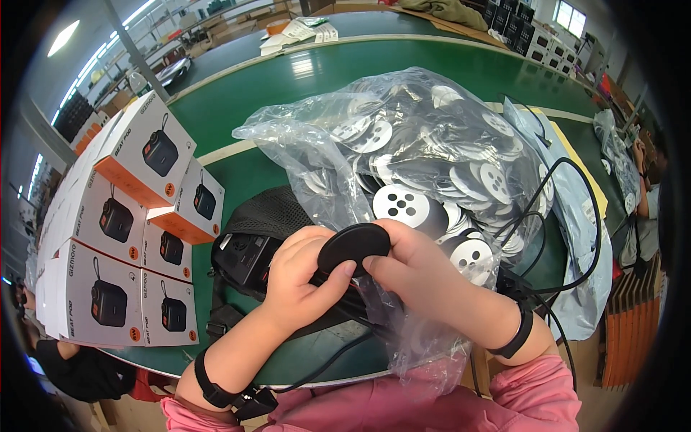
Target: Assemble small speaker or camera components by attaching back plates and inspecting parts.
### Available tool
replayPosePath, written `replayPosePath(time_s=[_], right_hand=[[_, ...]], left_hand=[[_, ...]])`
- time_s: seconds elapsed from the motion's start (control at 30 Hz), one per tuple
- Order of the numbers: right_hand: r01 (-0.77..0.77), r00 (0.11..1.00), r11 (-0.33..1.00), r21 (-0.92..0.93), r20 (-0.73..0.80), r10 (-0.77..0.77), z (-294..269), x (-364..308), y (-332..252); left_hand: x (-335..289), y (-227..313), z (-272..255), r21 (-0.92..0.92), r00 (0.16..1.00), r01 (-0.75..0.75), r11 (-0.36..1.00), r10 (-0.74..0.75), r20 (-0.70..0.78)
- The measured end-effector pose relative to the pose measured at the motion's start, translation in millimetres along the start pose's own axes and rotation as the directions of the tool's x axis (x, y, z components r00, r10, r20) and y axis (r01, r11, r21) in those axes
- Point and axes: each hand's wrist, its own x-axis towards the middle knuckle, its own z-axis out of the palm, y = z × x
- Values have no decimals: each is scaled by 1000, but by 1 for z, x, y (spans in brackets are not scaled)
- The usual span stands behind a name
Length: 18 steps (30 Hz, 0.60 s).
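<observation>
A flat, round black disc (pixel 353 245) is held up in front of me, pinched between both hands. My left hand (pixel 299 277) grips its left edge, thumb on the near face. On the opposite edge are the thumb and fingers of my right hand (pixel 417 270). Just beyond them lies a clear plastic bag (pixel 288 129) full of similar discs, many showing white faces with black holes. One such white-faced disc (pixel 403 205) lies at the bag's mouth, close to my right hand. Beside my left hand is a black mesh pouch (pixel 270 212) with a boxy black device (pixel 245 259).
White and orange product boxes (pixel 108 288) are stacked at the left. Black cables (pixel 594 237) loop across the right side, over a pale plastic bag (pixel 576 288). The green table (pixel 216 119) reaches far back, with papers (pixel 302 32) on it. Another person's arm (pixel 640 180) shows at far right.
</observation>
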Motion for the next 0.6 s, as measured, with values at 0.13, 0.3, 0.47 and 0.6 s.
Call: replayPosePath(time_s=[0.13,0.3,0.47,0.6], right_hand=[[-9,1000,1000,-11,2,9,-1,0,-1],[-26,1000,1000,-1,0,26,0,-1,-3],[-15,1000,1000,-20,6,16,-1,0,-3],[-54,999,998,-44,-4,54,-1,-1,-4]], left_hand=[[0,-1,0,-13,1000,-6,1000,6,5],[0,-1,0,6,1000,-16,1000,16,8],[0,-2,0,13,999,-34,999,34,10],[0,-3,0,24,999,-51,998,51,12]])
